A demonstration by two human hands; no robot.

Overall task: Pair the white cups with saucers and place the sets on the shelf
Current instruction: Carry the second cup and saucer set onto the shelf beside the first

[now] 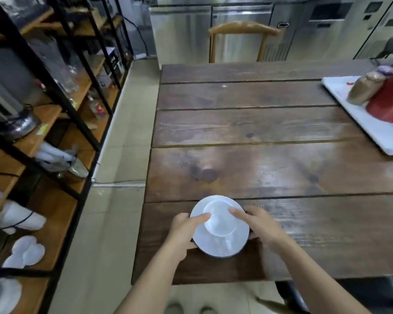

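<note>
A white cup (219, 220) sits on a white saucer (220, 243) near the front left corner of the wooden bench (259, 132), so this pair is already matched. The person holds the set from both sides. The left hand (184, 230) grips the saucer's left rim, its forefinger lying up against the cup's lip. The right hand (259, 225) takes the opposite rim, forefinger likewise touching the cup. Each grip is closed partway round the saucer edge, with the fingers underneath hidden. Whether the saucer rests on the bench or is just clear of it cannot be told; the dark line under its near edge may be shadow.

The step in hand looks like carrying the set off. The shelf (61, 155) stands to the person's left across a strip of floor, and white crockery already lies on its lower boards. The next move likely calls for a level lift and a leftward turn, the forefingers steadying the loose cup against sliding.
</note>
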